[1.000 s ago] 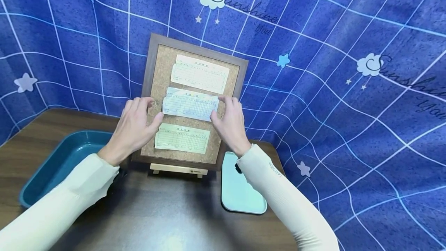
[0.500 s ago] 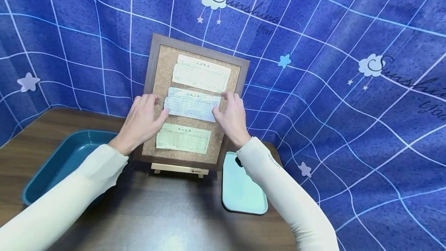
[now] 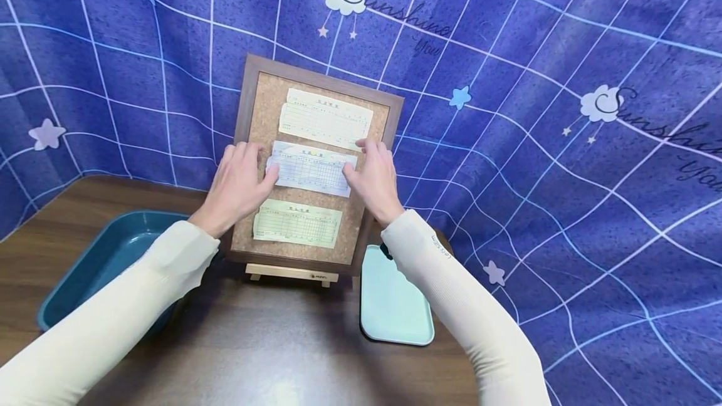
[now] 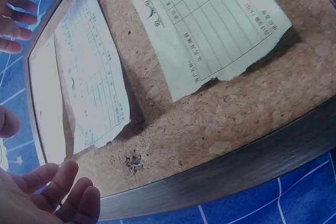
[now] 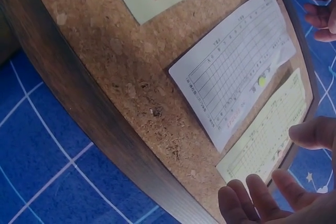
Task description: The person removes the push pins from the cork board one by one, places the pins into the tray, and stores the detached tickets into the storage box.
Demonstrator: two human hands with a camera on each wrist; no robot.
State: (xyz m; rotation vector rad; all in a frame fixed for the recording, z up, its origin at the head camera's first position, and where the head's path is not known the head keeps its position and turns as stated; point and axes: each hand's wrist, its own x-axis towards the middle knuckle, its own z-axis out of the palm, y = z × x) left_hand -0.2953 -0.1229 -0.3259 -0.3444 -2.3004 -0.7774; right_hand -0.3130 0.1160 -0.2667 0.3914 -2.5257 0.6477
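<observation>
A framed cork board (image 3: 352, 230) leans on a small wooden stand. Three paper form slips are on it: a pale top slip (image 3: 325, 119), a bluish-white middle slip (image 3: 310, 169) and a green bottom slip (image 3: 297, 224). In the right wrist view a yellow-green pin (image 5: 261, 81) sits in the middle slip. My left hand (image 3: 239, 177) hovers by the middle slip's left end, fingers loosely bent. Its fingers (image 4: 58, 192) grip nothing in the left wrist view. My right hand (image 3: 375, 180) is at the right end, thumb and fingers (image 5: 257, 198) apart, holding nothing.
A deep teal tray (image 3: 104, 255) stands on the wooden table (image 3: 282, 343) to the left. On the right lies a light-blue flat tray (image 3: 395, 306), partly behind my right forearm. A blue grid-patterned curtain (image 3: 507, 111) hangs behind. The stand's wooden ledge (image 3: 291, 272) shows below the board.
Both hands have shifted upward along the board. The left one has also moved right, toward the middle slip. The slips stay in place on the cork.
</observation>
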